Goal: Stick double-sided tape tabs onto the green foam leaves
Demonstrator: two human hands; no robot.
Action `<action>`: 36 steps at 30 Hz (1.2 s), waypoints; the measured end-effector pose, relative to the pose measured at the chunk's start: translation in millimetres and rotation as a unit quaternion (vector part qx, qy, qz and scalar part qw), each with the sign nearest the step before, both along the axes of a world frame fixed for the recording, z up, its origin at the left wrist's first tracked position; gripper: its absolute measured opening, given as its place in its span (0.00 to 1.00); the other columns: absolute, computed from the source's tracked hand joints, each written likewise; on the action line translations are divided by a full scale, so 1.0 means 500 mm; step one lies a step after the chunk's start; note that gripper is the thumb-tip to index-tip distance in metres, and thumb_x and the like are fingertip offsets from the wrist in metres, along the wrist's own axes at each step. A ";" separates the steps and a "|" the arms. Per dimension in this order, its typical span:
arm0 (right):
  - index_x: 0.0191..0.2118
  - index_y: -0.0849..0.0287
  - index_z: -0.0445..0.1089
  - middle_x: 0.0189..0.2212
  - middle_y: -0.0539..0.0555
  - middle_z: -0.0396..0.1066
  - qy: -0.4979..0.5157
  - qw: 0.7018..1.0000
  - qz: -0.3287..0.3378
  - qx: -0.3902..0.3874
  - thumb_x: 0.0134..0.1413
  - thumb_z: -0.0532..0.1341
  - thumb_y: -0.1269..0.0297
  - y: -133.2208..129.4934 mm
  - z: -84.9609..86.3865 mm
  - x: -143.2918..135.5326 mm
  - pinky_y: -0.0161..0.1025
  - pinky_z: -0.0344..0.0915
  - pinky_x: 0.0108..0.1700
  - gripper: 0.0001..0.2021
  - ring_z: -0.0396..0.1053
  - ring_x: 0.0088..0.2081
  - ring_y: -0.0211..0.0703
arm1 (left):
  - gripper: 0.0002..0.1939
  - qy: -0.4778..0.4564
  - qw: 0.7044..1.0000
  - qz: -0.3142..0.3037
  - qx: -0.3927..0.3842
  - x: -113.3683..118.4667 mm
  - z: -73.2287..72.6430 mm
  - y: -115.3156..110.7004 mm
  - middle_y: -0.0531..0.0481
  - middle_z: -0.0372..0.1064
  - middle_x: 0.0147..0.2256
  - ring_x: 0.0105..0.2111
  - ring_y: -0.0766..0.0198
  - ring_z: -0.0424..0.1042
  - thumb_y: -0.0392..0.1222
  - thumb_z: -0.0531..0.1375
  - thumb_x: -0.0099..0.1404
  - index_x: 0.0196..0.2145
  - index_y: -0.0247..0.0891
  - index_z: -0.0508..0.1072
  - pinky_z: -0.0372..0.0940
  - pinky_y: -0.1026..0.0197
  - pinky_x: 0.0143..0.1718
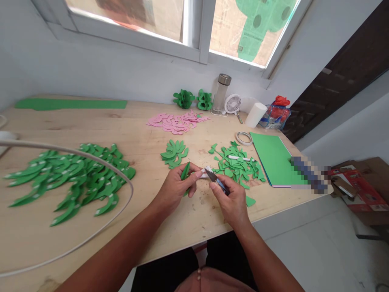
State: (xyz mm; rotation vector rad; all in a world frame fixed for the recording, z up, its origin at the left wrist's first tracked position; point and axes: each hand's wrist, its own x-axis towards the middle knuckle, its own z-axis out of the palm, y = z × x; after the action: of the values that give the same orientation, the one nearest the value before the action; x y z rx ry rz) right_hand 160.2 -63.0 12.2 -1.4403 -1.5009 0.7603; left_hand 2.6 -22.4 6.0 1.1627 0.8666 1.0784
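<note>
My left hand (179, 182) is closed on a folded green paper leaf (185, 172) that sticks up between its fingers. Its thumb and fingertip also pinch a small white piece (207, 172), perhaps tape. In my right hand (232, 198) is a utility knife (221, 183) with a dark blade and a bluish handle. The blade's tip meets the white piece, as far as I can see. Just beyond my left hand lies a small pile of curved green paper leaves (173, 152). Green paper scraps (238, 162) with a white pen (241, 158) on them spread beyond my right hand.
At left, many green leaves with white tabs (88, 174) lie under a looping white cable (129, 182). Pink paper pieces (178, 123), a glass bottle (220, 95), a small fan (233, 104) and a tape roll (244, 138) stand farther back. Green sheets (273, 160) lie right.
</note>
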 end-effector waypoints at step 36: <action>0.41 0.59 0.76 0.26 0.49 0.69 -0.007 1.000 -0.011 0.007 0.53 0.61 0.58 -0.004 0.000 -0.004 0.33 0.57 0.28 0.14 0.62 0.26 0.36 | 0.08 -0.005 1.000 0.000 -0.006 0.000 0.004 -0.001 0.61 0.57 0.12 0.13 0.73 0.55 0.43 0.60 0.61 0.29 0.37 0.68 0.50 0.67 0.19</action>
State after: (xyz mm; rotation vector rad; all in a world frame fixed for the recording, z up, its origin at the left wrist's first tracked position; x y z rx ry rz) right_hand 158.3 -64.9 12.4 -1.4510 -1.4954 0.7265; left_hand 2.7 -22.9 7.8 1.1466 0.8636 1.0775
